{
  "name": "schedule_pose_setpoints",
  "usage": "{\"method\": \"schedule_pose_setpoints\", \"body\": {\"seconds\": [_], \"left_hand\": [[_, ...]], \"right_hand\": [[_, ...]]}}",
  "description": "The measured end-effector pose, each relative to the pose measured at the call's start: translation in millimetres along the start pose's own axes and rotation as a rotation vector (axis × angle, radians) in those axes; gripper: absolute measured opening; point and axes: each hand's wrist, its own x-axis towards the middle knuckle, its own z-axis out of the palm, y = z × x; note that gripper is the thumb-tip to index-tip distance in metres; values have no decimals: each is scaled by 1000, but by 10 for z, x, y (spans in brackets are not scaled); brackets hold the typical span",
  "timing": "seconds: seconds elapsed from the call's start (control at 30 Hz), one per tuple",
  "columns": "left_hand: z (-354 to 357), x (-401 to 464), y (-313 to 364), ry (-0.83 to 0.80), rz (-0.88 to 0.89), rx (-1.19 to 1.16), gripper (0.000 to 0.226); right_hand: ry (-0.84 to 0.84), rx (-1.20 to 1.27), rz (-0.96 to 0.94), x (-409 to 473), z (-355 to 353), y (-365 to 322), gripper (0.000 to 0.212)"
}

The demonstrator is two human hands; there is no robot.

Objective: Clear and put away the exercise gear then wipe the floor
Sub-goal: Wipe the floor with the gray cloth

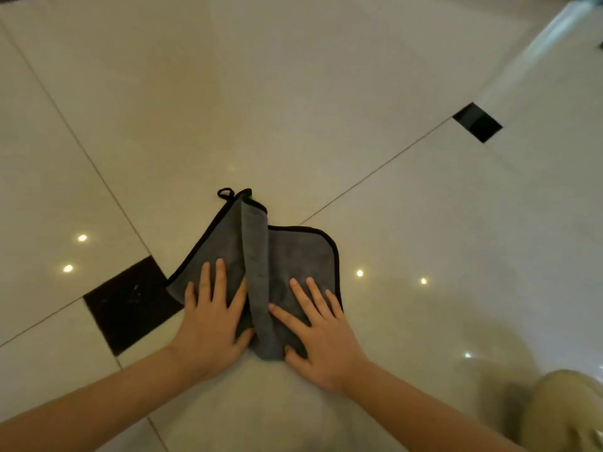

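I see left hand (pixel 208 324) and right hand (pixel 321 337) flat, fingers spread, pressing grey cloth (pixel 293 256) on tile floor (pixel 293 109); dark inset tile (pixel 130 305) just left, nothing blocking.

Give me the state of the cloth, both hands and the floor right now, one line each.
grey cloth: lying on the floor, bunched into a raised fold down its middle, hanging loop at the far corner.
left hand: open, palm flat on the cloth's left half.
right hand: open, fingers spread, pressing the cloth's right half.
tiled floor: glossy, reflecting ceiling lights; no exercise gear in view.
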Motion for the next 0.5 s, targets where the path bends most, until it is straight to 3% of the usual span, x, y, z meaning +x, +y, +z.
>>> {"method": "schedule_pose_setpoints", "body": {"seconds": [0.1, 0.2, 0.5], "left_hand": [[-164, 270, 345, 7, 106, 67, 99], [-269, 400, 608, 8, 158, 128, 92], [-430, 419, 1591, -235, 191, 228, 94]], "right_hand": [[12, 19, 81, -169, -30, 306, 65], [19, 67, 115, -293, -71, 546, 65], [-91, 34, 147, -1060, -227, 1246, 64]]}}
